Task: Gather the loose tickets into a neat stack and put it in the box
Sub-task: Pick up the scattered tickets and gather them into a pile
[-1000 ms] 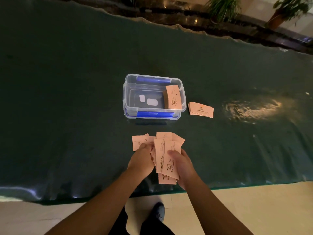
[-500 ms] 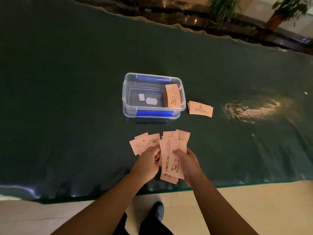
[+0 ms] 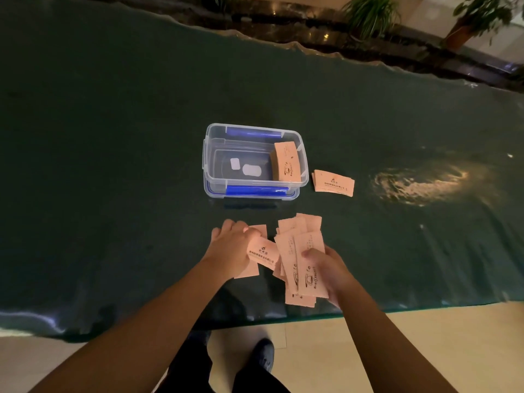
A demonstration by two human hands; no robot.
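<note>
Pink tickets [image 3: 300, 251] fan out unevenly in your right hand [image 3: 326, 268], thumb clamped on top, near the table's [image 3: 113, 165] near edge. Your left hand [image 3: 231, 245] pinches a few more beside them. Beyond sits the clear box [image 3: 252, 188], one stack [image 3: 286, 163] already inside, another [image 3: 334, 182] just right of it.

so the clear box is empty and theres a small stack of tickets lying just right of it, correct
Not quite. The head view shows the clear box already holds a stack of tickets, leaning at its right end. The small stack lying just right of the box is as you say.
</note>
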